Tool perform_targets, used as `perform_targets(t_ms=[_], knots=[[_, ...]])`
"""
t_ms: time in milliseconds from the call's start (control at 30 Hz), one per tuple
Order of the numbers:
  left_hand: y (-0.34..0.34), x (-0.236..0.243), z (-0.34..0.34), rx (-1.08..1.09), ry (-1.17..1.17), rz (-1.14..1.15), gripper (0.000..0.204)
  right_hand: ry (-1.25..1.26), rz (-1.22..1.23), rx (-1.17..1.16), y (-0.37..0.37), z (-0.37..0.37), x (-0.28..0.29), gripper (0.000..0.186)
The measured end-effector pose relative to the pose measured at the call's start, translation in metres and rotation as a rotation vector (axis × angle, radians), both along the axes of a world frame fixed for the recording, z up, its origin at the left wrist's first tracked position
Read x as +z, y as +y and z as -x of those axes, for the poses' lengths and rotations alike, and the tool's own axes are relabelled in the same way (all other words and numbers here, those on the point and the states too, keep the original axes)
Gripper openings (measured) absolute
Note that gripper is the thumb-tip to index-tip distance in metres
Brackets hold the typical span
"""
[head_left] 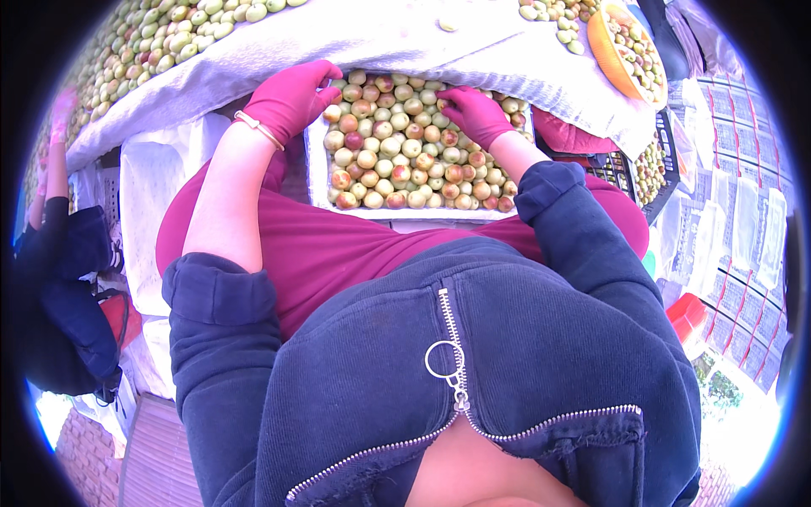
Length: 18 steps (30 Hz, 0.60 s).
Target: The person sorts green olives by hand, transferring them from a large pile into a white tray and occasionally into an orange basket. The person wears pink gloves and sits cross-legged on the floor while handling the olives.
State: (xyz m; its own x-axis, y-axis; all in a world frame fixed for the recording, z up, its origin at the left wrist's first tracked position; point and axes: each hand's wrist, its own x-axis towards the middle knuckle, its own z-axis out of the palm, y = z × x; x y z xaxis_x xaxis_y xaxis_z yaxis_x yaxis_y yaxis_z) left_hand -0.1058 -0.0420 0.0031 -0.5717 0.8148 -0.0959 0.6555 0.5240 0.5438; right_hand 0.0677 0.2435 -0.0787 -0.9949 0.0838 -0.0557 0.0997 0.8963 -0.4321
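Note:
A white shallow crate (317, 169) full of round yellow-green and reddish jujubes (397, 144) sits in front of my lap. My left hand (291, 97), in a pink glove, is at the crate's far left corner, with index finger and thumb apart and nothing seen between them. The other fingers are partly hidden. My right hand (477, 114), gloved alike, reaches over the far right part of the crate. Its bent fingertips touch the jujubes and look slightly spread; no fruit shows held in them.
Beyond the crate lies a white cloth (380, 42), with heaped green jujubes (169, 38) at far left. An orange basket (608, 51) of jujubes stands at far right, near a black crate (667, 160). Another person's pink-gloved hand (62, 114) is at the left edge.

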Motion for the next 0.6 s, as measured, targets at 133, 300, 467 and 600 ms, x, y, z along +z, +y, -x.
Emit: perform_targets(t_ms=[133, 300, 467, 600], knots=[[0.001, -0.001, 0.000, -0.001, 0.001, -0.011, 0.027, -0.054, 0.010, -0.033, -0.005, -0.003, 0.020, 0.030], [0.000, -0.001, 0.003, 0.002, -0.048, -0.003, 0.029, -0.163, 0.047, 0.244, -0.039, -0.030, 0.051, 0.032], [0.001, 0.001, 0.000, -0.009, 0.008, -0.022, 0.027, -0.328, -0.156, 0.327, -0.070, -0.041, 0.042, 0.028], [0.001, 0.003, -0.002, -0.006, 0.017, 0.021, 0.027, -0.277, -0.123, 0.319, -0.074, -0.044, 0.032, 0.025]])
